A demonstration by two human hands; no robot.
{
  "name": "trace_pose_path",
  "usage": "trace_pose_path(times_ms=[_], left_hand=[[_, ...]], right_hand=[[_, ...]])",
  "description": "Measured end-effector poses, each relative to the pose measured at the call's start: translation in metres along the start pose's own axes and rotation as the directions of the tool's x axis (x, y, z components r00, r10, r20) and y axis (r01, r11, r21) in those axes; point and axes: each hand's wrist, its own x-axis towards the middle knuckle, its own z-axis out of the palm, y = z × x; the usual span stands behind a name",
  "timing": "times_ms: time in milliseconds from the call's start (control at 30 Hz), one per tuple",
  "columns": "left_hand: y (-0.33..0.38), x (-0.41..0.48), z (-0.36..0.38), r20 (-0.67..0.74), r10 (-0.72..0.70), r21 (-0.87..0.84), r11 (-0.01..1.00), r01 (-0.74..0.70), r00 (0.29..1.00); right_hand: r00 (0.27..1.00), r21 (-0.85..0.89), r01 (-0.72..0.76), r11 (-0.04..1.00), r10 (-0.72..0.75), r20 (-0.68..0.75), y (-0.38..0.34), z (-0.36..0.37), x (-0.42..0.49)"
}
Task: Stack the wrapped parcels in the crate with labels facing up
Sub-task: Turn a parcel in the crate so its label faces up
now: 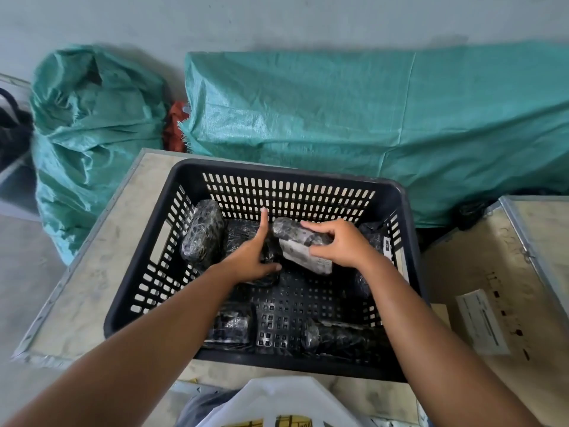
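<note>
A black slotted plastic crate [197, 171] stands on a wooden box. Several parcels wrapped in black film lie inside it. My right hand [337, 245] grips one parcel [303, 251] near the crate's back, tilted, with a pale label showing on its lower face. My left hand [251, 254] rests with spread fingers on a flat parcel [243, 234] beside it. One parcel [203, 232] leans upright against the left wall. Two more, a short parcel [231, 328] and a long parcel [345, 335], lie at the front. Another parcel [374, 238] at the right wall is partly hidden by my right hand.
The crate sits on a pale wooden box [101, 257] with metal edging. A second wooden box [498, 288] with a white label stands at the right. Green woven sacks [354, 118] line the wall behind. A white bag [286, 402] lies at the near edge.
</note>
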Motion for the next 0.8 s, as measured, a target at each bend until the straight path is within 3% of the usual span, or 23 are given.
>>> trace_pose_path(times_ms=[67, 200, 300, 400, 500, 700, 800], left_hand=[[0.006, -0.001, 0.0, -0.063, 0.043, -0.061, 0.997, -0.047, 0.997], [0.015, -0.003, -0.005, -0.074, 0.174, -0.082, 0.98, -0.18, 0.982], [0.02, -0.002, -0.007, -0.051, 0.252, -0.051, 0.966, -0.254, 0.967], [0.02, 0.002, -0.004, -0.075, 0.222, -0.004, 0.975, -0.223, 0.972], [0.013, 0.004, 0.002, -0.11, 0.145, -0.058, 0.987, -0.152, 0.983], [0.01, 0.009, 0.014, -0.083, -0.018, -0.152, 0.988, 0.005, 0.996], [0.007, 0.008, 0.019, 0.011, -0.05, -0.086, 0.995, 0.051, 0.999]], right_hand=[[1.0, 0.204, -0.002, 0.979, 0.001, 0.005, 0.003, -0.012, -0.003], [1.0, 0.435, 0.003, 0.9, -0.008, 0.01, 0.003, -0.03, -0.006], [1.0, 0.52, -0.014, 0.854, 0.022, -0.009, 0.003, -0.034, -0.005], [0.99, 0.55, 0.003, 0.835, 0.076, -0.122, 0.006, -0.028, 0.0], [0.956, 0.499, 0.006, 0.867, 0.141, -0.257, 0.008, -0.021, 0.004], [0.989, 0.217, -0.101, 0.971, 0.122, -0.085, 0.012, 0.011, 0.008], [0.981, 0.093, -0.19, 0.977, 0.192, -0.014, 0.015, 0.023, 0.012]])
